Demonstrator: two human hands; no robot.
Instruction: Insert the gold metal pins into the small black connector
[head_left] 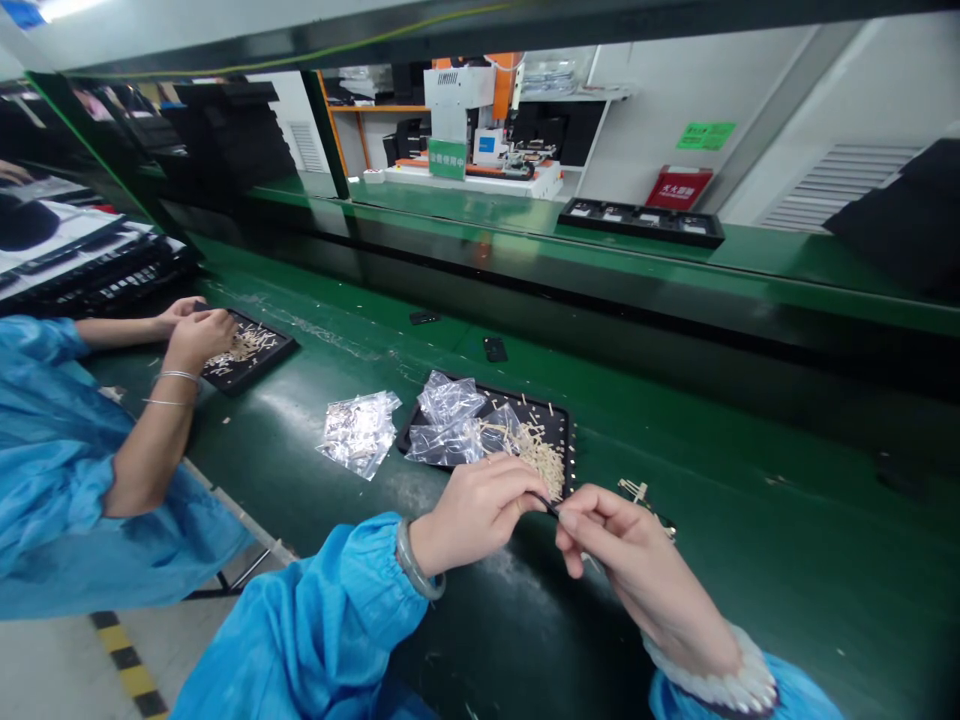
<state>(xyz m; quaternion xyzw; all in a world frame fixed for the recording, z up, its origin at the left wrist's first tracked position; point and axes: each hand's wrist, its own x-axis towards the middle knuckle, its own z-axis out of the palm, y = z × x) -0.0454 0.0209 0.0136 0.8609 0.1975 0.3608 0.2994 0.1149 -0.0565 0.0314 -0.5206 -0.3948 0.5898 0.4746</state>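
Observation:
Between my two hands is a thin black piece (547, 504), seen nearly edge-on, so its kind is unclear. My left hand (476, 510) pinches one end of it, with thumb and forefinger closed. At the other end, the thumb and fingers of my right hand (630, 550) are closed on it. Just beyond my hands lies a black tray (559, 412) holding a heap of small beige strip-like parts (541, 455) and clear plastic bags (450, 425). Small pieces line the tray's right rim. Some beige strips (636, 490) lie beside my right hand, which partly hides a dark item there.
A flat bag of parts (361, 432) lies left of the tray. Two small black pieces (495, 349) (424, 317) rest farther back on the green bench (720, 450). At left, a co-worker's hands (199, 335) work over another black tray (259, 370). A raised shelf (465, 215) runs behind.

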